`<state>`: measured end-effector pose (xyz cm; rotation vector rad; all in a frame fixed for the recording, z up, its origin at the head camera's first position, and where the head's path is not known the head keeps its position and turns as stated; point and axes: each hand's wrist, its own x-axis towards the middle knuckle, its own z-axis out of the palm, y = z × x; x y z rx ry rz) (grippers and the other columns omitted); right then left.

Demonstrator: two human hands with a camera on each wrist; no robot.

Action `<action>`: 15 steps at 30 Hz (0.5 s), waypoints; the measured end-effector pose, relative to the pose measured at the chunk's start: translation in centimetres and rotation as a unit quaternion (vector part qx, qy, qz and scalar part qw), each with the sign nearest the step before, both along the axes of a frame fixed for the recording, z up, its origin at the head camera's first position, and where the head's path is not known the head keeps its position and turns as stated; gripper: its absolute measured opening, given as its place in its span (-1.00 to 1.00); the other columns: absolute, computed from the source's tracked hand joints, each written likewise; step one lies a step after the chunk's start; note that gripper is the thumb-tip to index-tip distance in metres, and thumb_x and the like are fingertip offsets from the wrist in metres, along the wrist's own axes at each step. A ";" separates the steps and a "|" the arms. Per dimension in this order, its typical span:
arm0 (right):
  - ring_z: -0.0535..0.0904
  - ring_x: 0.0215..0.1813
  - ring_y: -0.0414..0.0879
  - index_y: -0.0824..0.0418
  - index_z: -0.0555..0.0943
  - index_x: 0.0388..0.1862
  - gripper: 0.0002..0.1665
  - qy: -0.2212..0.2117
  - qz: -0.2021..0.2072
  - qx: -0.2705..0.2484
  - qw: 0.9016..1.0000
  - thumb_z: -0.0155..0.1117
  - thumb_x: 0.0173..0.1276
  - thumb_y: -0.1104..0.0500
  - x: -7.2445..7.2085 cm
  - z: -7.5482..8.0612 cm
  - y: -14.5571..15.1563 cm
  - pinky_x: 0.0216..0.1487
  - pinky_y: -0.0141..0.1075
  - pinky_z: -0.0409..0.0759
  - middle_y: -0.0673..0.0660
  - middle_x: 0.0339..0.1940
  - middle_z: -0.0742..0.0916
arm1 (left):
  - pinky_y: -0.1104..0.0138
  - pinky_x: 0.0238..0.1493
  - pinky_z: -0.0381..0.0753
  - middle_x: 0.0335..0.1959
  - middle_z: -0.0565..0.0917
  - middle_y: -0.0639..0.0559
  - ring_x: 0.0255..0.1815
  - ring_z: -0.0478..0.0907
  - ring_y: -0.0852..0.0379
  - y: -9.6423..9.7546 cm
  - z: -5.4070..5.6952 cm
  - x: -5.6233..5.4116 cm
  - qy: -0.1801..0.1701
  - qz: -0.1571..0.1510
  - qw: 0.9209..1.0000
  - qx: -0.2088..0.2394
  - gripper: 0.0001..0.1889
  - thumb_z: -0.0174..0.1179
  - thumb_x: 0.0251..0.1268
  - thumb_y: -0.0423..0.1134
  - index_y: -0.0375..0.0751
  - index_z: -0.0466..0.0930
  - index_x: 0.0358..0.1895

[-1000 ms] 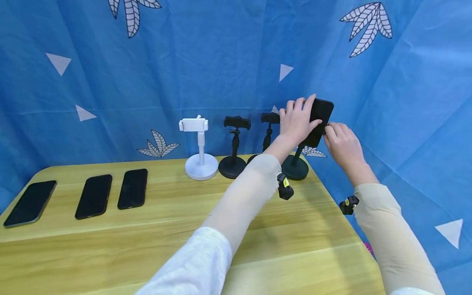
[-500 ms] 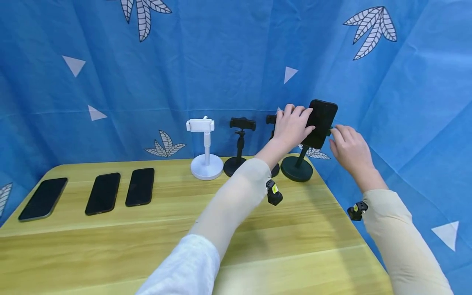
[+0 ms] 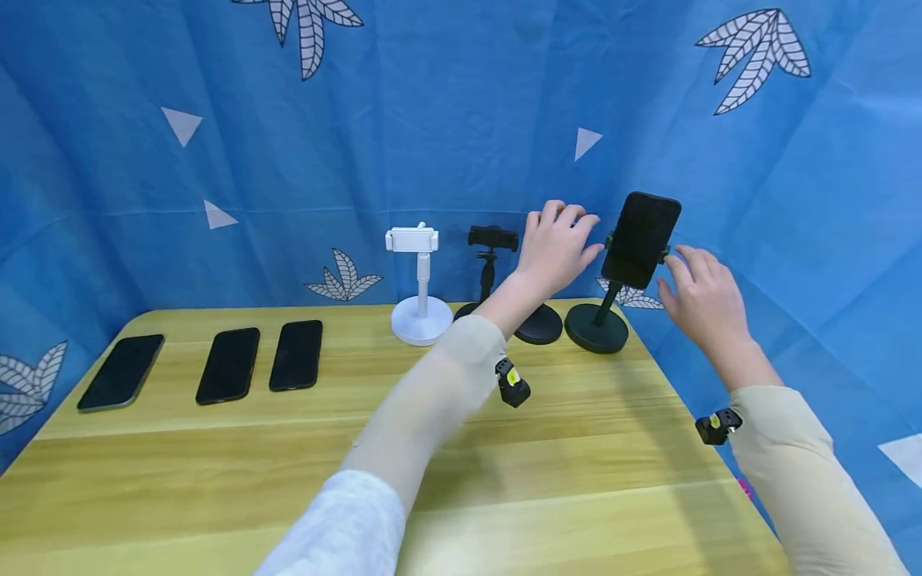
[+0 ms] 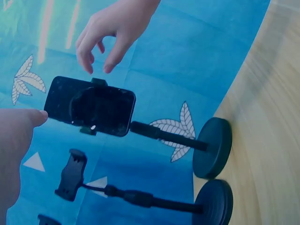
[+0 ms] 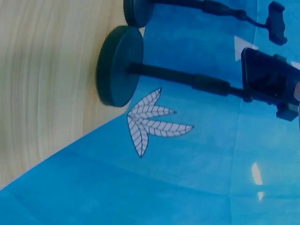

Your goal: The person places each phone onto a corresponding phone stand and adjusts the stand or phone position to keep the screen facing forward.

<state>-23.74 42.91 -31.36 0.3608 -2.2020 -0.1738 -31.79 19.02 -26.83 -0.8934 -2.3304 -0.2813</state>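
A black phone [image 3: 641, 240] stands upright, slightly tilted, in the clamp of a dark green phone stand [image 3: 596, 330] at the table's back right corner. Just left of the phone is my left hand [image 3: 555, 250], its fingers spread and holding nothing. In the head view a small gap separates its thumb from the clamp. My right hand [image 3: 706, 304] is on the phone's other side with loosely bent fingers. The left wrist view shows this right hand [image 4: 117, 30] apart from the clamp. In the right wrist view the phone [image 5: 267, 77] is partly cut off by the frame edge.
To the left stand a white phone stand [image 3: 421, 322], a black phone stand [image 3: 487, 276] and another black stand [image 3: 540, 326] largely behind my left hand. Three phones lie at the table's left: one [image 3: 121, 373], a second [image 3: 227, 366], a third [image 3: 296, 355]. Blue curtain hangs behind.
My left hand has let go of the phone and moved left. The right hand has drawn away from the phone's right side. The phone stays in the clamp, and the head view has shifted.
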 end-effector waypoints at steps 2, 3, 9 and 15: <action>0.52 0.14 0.34 0.47 0.55 0.03 -0.52 -0.006 -0.007 -0.008 1.000 0.42 0.14 0.29 0.2 0.0 -0.2 0.07 0.19 0.55 0.45 0.12 0.60 | 0.19 0.18 0.35 0.26 0.52 0.19 0.29 0.30 0.09 -0.8 0.0 0.1 0.003 0.004 1.000 0.003 -0.53 -0.01 0.41 0.23 0.21 0.49 0.29; 0.51 0.15 0.33 0.46 0.55 0.03 -0.51 -0.009 -0.011 -0.011 1.000 0.43 0.14 0.29 0.2 0.0 -0.4 0.07 0.19 0.55 0.45 0.13 0.60 | 0.19 0.17 0.35 0.25 0.52 0.20 0.28 0.30 0.10 -1.2 0.0 0.1 0.005 0.007 1.000 0.003 -0.54 -0.01 0.41 0.23 0.22 0.50 0.27; 0.48 0.17 0.34 0.43 0.55 0.06 -0.51 -0.026 -0.016 -0.047 0.998 0.41 0.17 0.26 0.8 0.0 -1.3 0.07 0.23 0.52 0.44 0.15 0.58 | 0.18 0.13 0.37 0.20 0.56 0.20 0.24 0.34 0.08 -3.5 -0.7 0.3 0.021 0.017 0.999 0.021 -0.60 0.05 0.39 0.20 0.21 0.59 0.16; 0.44 0.20 0.36 0.42 0.54 0.08 -0.52 -0.039 -0.015 -0.080 0.996 0.38 0.20 0.26 1.4 0.0 -2.5 0.09 0.26 0.48 0.44 0.17 0.56 | 0.16 0.16 0.35 0.18 0.55 0.19 0.25 0.34 0.07 -6.0 -1.7 0.7 0.004 0.032 0.999 0.019 -0.62 0.04 0.39 0.21 0.22 0.60 0.13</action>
